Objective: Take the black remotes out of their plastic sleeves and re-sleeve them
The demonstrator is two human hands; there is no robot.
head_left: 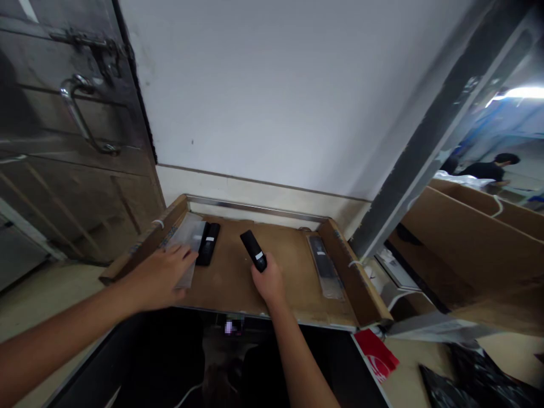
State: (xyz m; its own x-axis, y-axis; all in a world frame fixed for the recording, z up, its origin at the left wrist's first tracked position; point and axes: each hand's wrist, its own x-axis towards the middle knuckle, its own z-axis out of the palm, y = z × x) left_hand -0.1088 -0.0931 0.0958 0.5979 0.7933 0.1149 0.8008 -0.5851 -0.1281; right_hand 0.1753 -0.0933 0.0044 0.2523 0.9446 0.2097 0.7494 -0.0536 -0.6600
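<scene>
My right hand (268,279) is closed around the lower end of a black remote control (251,245), whose white label faces up; it is held tilted over the cardboard-lined tray. My left hand (174,272) lies with thumb and fingers apart on clear plastic bags (187,232) at the tray's left side. Just right of those bags, black remotes (209,243) lie side by side on the cardboard. At the right side lies another remote in a clear bag (325,266).
The shallow tray (238,294) has raised cardboard sides (357,272) and backs onto a white wall (272,102). A metal door (76,130) stands left. Right are a large cardboard box (488,243), a red bag (376,354) and a person (488,169) farther off.
</scene>
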